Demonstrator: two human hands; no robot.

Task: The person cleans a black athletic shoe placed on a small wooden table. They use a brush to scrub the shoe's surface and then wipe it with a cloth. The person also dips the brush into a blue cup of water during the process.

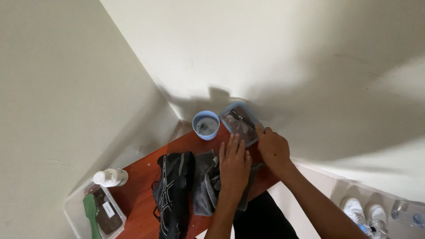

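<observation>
At the far left, a clear plastic bin (73,211) sits off the edge of the red-brown table (137,190), holding a green-handled brush (91,215) and a dark flat item with a white label, likely kept together there as supplies within arm's reach. A white bottle (110,177) lies on its side across the bin's far rim, just beside the table edge.

Right of that, a black sneaker (171,194) with white line markings lies along the table, toe toward the near edge, touching a grey cloth (204,183) spread beside it. The left hand (234,166) lies flat on the cloth, palm down, fingers extended and together, gripping nothing; it seems to be pressing the cloth against the table to keep it in place.

Beyond the cloth, toward the wall corner, a light blue cup (206,125) stands upright with some greyish liquid in it, close enough for dipping. Just right of the cup, a rectangular blue-rimmed container (240,122) holds dark water and a thin dark object I cannot identify. The right hand (274,148) rests at the container's near right corner, fingers curled over its rim in a narrow pinch, apparently steadying or tilting it.

Far right, down on the floor, a pair of white sneakers (365,212) stands next to a clear plastic bottle (405,212), well apart from the table.
</observation>
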